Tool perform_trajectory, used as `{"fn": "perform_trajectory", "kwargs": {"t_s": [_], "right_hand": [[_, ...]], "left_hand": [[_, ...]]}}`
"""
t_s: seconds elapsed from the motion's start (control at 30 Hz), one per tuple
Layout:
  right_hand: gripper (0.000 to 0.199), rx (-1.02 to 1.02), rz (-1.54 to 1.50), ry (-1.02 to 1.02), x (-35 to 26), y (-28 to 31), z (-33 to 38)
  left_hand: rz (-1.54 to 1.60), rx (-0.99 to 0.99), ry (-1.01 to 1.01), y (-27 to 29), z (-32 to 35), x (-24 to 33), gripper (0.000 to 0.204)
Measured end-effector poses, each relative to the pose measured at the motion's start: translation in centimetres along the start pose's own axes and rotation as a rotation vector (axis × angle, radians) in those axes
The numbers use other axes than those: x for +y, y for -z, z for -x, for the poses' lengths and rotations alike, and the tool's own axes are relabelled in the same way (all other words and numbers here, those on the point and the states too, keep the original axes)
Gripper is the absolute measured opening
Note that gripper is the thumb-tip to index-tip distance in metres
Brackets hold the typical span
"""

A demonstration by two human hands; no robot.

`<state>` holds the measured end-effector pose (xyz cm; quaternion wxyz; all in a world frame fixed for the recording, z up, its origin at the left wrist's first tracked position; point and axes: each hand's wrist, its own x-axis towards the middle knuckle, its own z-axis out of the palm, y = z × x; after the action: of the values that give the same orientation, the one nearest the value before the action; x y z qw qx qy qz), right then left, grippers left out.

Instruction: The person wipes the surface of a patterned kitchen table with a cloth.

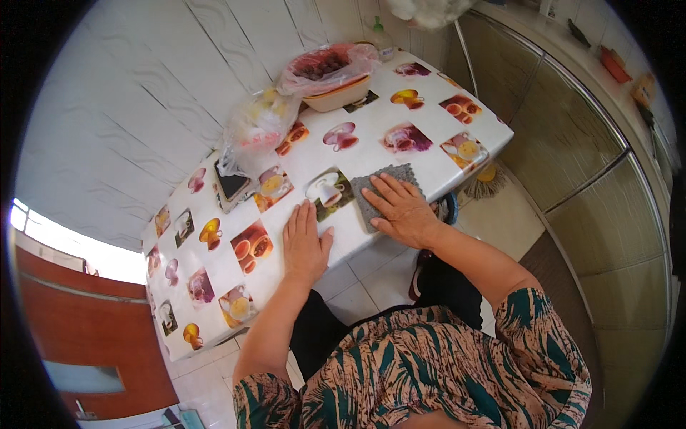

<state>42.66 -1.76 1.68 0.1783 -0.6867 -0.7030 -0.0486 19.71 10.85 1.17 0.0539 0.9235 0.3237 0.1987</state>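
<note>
My left hand (305, 245) lies flat on the table's printed cover (371, 159) near its front edge, fingers stretched and thumb apart, holding nothing. To its right, my right hand (406, 211) rests palm down on a folded grey cleaning cloth (369, 187). Its fingers are spread over the cloth rather than wrapped round it. The cloth has a scalloped edge and sits close to the table's front edge; part of it is hidden beneath the palm.
Along the wall stand a basin (339, 95) lined with a pink bag of dark round fruit, a clear plastic bag (261, 125), a dark-screened device (232, 187) and a bottle with a green top (382, 43). Cabinets (589, 136) line the right; a mop head (486, 184) is beside the table.
</note>
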Motion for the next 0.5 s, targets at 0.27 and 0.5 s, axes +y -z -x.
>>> {"fn": "perform_trajectory", "kwargs": {"t_s": [0.27, 0.5], "right_hand": [[0.063, -0.112, -0.066, 0.075, -0.8, -3.1, -9.3], [0.065, -0.131, -0.110, 0.100, -3.5, -7.0, -17.3]], "left_hand": [[0.086, 0.100, 0.043, 0.1, -0.3, 1.3, 0.050], [0.119, 0.064, 0.071, 1.1, -0.5, 1.5, 0.053]]}}
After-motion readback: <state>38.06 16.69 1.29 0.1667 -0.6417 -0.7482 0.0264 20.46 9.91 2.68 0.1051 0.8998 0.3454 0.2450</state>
